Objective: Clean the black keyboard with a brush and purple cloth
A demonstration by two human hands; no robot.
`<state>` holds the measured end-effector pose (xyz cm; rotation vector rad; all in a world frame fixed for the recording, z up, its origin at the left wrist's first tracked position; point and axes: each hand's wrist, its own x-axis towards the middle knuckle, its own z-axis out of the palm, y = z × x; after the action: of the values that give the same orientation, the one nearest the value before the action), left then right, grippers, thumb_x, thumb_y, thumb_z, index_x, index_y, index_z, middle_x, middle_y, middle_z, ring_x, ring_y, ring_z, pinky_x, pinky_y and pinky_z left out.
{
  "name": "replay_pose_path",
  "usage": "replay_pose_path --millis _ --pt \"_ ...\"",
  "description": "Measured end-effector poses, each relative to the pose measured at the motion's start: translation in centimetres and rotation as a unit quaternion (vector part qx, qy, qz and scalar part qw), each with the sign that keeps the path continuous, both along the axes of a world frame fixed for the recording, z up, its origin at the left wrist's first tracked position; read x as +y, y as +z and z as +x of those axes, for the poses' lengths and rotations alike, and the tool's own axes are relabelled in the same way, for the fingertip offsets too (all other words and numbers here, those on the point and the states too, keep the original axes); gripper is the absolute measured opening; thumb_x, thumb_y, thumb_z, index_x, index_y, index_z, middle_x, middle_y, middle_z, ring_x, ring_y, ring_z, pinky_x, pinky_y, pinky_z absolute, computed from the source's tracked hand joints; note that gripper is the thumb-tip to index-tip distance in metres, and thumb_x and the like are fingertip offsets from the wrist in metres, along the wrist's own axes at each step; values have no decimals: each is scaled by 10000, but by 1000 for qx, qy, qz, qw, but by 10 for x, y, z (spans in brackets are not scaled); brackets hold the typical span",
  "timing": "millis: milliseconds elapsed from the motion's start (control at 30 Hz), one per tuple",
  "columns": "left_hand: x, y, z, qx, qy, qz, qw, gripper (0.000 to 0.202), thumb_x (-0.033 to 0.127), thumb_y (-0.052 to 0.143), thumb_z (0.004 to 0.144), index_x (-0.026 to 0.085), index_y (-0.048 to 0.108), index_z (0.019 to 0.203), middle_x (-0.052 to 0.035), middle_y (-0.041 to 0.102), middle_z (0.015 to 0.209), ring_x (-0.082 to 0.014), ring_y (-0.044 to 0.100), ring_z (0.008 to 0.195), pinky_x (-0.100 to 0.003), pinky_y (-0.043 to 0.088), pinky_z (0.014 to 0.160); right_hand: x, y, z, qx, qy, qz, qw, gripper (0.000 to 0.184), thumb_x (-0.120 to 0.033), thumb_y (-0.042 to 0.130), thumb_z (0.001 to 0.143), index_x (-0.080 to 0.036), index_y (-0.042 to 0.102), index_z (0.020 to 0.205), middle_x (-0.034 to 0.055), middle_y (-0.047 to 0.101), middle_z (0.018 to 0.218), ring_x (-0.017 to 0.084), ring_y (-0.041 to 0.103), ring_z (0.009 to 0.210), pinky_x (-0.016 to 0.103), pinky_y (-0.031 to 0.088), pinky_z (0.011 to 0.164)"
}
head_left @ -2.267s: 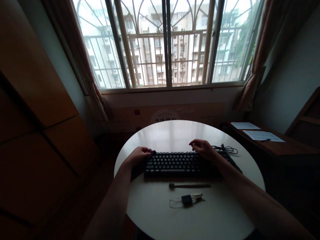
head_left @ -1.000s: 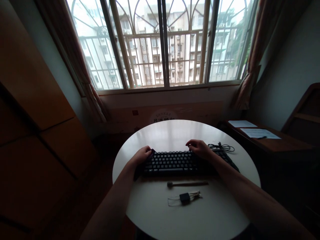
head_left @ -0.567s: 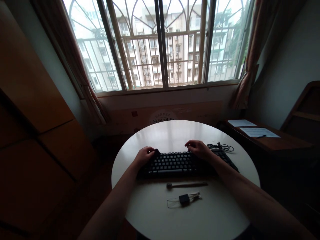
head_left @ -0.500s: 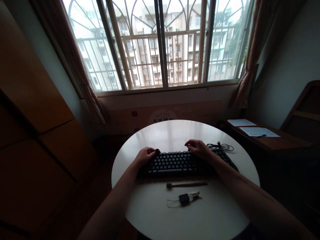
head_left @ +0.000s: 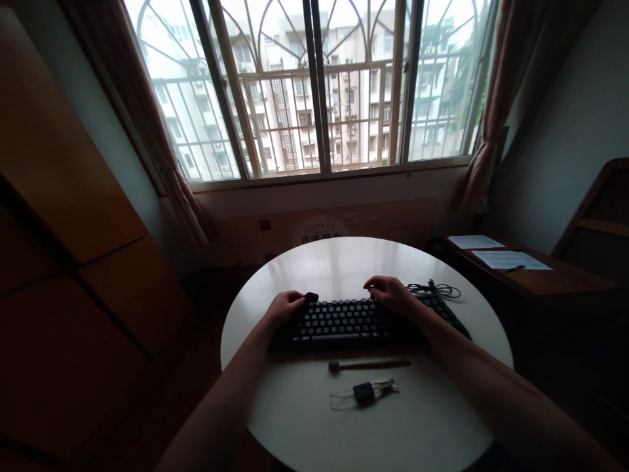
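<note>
A black keyboard lies across the middle of the round white table. My left hand is at its far left corner, fingers closed on a small dark object that touches the top row of keys. What that object is I cannot make out. My right hand rests on the keyboard's far edge right of centre, with its fingers curled down over the edge.
A thin stick with a dark tip and a small black tool with a wire loop lie in front of the keyboard. A coiled cable sits at its right. A low desk with papers stands at the right, wooden cabinets at the left.
My left hand with the dark object has crept slightly right onto the keyboard's corner. My right hand has stayed on the far edge. The view has shifted a little.
</note>
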<state>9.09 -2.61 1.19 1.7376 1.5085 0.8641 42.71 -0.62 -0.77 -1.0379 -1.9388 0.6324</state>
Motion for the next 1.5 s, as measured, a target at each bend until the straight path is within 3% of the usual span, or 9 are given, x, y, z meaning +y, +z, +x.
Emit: replay_pose_path --millis 167,267,367,500,600,867,1033,1233,1500 --pt "2 -3 -7 -149 87 37 984 574 568 651 716 106 671 1056 -121 736 900 -236 687 787 -326 533 699 -1 0 0 8 -4 11 1000 220 -274 547 805 -180 701 932 11 692 675 146 616 598 234 459 575" --pt "3 -2 -12 -174 144 79 971 612 581 617 743 93 651 1112 -124 731 905 -216 680 725 -314 532 642 -3 2 -1 9 0 10 1000 223 -265 543 809 -179 699 942 14 693 679 148 620 604 237 463 582" --pt "2 0 -12 -133 106 73 983 598 558 610 752 97 661 1129 -111 731 931 -220 670 739 -314 525 645 -4 3 -1 4 2 11 1000 218 -257 543 808 -179 702 934 17 697 687 150 626 617 241 468 600" --pt "0 -1 -6 -40 0 51 998 519 491 608 760 137 673 1134 -88 724 1029 -246 660 920 -335 518 792 -4 3 -2 7 3 11 1000 217 -263 546 808 -178 702 933 18 699 693 154 634 634 241 474 610" --pt "2 -5 -5 -12 -39 47 998 507 443 622 743 153 647 1158 -81 728 1016 -248 663 929 -355 513 828 -3 1 -2 13 3 7 1000 215 -272 552 806 -174 704 924 16 691 675 152 630 624 238 473 601" --pt "6 -5 -9 -20 0 114 993 279 382 630 718 165 681 885 -69 719 890 -244 657 857 -359 506 794 -3 2 -2 8 8 15 1000 215 -278 553 812 -179 707 925 14 692 672 150 628 614 237 474 593" --pt "2 2 -10 -77 24 129 988 324 452 634 733 152 649 856 -49 692 798 -211 637 760 -318 496 705 -3 2 -2 6 7 8 1000 215 -279 554 814 -174 702 929 17 693 680 153 635 619 240 477 591" --pt "-2 3 -8 -10 -13 87 996 380 521 567 783 151 639 744 -33 660 698 -187 592 656 -281 450 602 -4 3 -2 -3 6 7 1000 208 -262 554 813 -180 702 933 15 698 686 158 643 633 246 482 610" --pt "1 0 -6 48 -22 92 994 300 426 608 735 167 697 858 -58 713 856 -229 641 817 -309 480 732 -3 1 -2 2 8 6 1000 210 -264 552 813 -180 702 934 14 699 687 156 642 634 239 478 604"
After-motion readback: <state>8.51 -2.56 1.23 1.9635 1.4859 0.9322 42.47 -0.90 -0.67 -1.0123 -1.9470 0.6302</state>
